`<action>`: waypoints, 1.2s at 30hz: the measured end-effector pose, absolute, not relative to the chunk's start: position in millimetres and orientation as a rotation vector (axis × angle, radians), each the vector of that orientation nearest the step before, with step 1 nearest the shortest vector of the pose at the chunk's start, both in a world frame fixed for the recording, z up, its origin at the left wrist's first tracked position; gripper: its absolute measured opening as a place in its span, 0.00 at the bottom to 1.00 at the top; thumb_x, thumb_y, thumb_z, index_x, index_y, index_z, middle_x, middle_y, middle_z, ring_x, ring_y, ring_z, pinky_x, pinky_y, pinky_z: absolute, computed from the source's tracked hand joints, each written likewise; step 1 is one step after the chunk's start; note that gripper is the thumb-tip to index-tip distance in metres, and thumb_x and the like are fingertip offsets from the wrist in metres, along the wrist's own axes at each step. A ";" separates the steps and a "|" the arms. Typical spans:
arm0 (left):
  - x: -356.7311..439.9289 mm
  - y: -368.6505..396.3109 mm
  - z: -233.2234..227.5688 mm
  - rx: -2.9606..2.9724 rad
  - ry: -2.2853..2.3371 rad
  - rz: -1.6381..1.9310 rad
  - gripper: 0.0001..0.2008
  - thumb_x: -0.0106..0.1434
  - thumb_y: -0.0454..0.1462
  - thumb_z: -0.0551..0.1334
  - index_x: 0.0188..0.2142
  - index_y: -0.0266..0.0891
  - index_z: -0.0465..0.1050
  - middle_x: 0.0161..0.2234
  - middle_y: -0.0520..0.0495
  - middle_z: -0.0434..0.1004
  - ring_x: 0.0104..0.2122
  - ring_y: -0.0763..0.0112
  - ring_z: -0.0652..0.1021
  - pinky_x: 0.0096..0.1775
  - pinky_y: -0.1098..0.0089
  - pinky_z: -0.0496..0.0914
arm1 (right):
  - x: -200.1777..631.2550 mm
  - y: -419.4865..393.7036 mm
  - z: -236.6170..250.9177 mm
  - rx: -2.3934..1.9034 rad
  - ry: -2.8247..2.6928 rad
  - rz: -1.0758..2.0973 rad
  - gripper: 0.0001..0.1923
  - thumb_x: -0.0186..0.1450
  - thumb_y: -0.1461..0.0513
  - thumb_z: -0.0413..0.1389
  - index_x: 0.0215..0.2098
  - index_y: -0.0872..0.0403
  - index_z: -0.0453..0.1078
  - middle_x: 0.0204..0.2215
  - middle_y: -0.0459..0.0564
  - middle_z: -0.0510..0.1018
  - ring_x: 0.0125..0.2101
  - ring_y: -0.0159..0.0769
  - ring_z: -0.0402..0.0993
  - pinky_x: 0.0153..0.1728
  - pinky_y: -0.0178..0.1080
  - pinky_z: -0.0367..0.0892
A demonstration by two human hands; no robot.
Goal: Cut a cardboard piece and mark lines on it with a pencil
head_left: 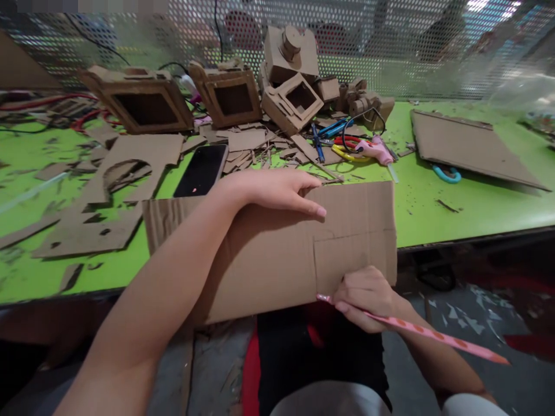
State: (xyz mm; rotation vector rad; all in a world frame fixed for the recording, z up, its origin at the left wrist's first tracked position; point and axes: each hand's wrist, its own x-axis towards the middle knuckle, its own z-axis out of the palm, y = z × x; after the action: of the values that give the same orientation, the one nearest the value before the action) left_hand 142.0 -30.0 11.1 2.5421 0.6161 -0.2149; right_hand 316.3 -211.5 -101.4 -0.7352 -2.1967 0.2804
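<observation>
We press the flat left hand (277, 190) on the cardboard sheet (269, 254) while the right hand (364, 297), gripping the pencil (416, 330), traces steadily along the line.

I am seeing open room on the green worktop (433, 214) to the right of the large brown cardboard sheet (269, 254). Behind it, a black phone (202, 170), cardboard scraps (255, 144) and a pink glue gun (377, 151) are crowding the way. Brown cardboard box frames (143, 107) are blocking the back edge.
</observation>
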 end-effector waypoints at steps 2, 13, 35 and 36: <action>141.8 -29.6 10.6 2.542 0.612 -0.210 0.21 0.59 0.54 0.56 0.38 0.38 0.70 0.32 0.50 0.73 0.32 0.69 0.70 0.31 0.71 0.56 | 315.8 -211.7 -100.7 -0.832 -2.138 0.224 0.08 0.67 0.68 0.50 0.33 0.56 0.70 0.22 0.47 0.76 0.22 0.27 0.71 0.23 0.30 0.62; 141.1 -28.0 7.7 2.543 0.599 -0.185 0.22 0.59 0.54 0.56 0.39 0.38 0.70 0.32 0.50 0.74 0.32 0.69 0.70 0.32 0.71 0.57 | 315.2 -212.4 -100.6 -0.856 -2.092 0.179 0.09 0.67 0.68 0.49 0.33 0.56 0.69 0.22 0.48 0.76 0.22 0.28 0.70 0.22 0.31 0.59; 141.1 -27.5 7.9 2.537 0.615 -0.215 0.23 0.59 0.55 0.56 0.42 0.38 0.71 0.35 0.50 0.75 0.34 0.68 0.72 0.34 0.71 0.59 | 319.5 -211.7 -99.5 -0.734 -2.264 0.267 0.11 0.68 0.66 0.49 0.28 0.55 0.68 0.17 0.44 0.71 0.18 0.28 0.65 0.22 0.33 0.56; 141.2 -27.6 8.2 2.535 0.619 -0.220 0.24 0.59 0.55 0.56 0.41 0.38 0.71 0.35 0.50 0.75 0.34 0.68 0.72 0.33 0.71 0.59 | 319.2 -211.7 -99.6 -0.756 -2.233 0.273 0.10 0.68 0.66 0.49 0.30 0.55 0.68 0.19 0.45 0.73 0.19 0.28 0.67 0.22 0.32 0.58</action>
State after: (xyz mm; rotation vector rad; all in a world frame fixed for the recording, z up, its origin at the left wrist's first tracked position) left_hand 141.2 -27.6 8.2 2.5349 0.6187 -0.2196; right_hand 319.2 -211.7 -99.6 -0.7565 -2.2326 0.2732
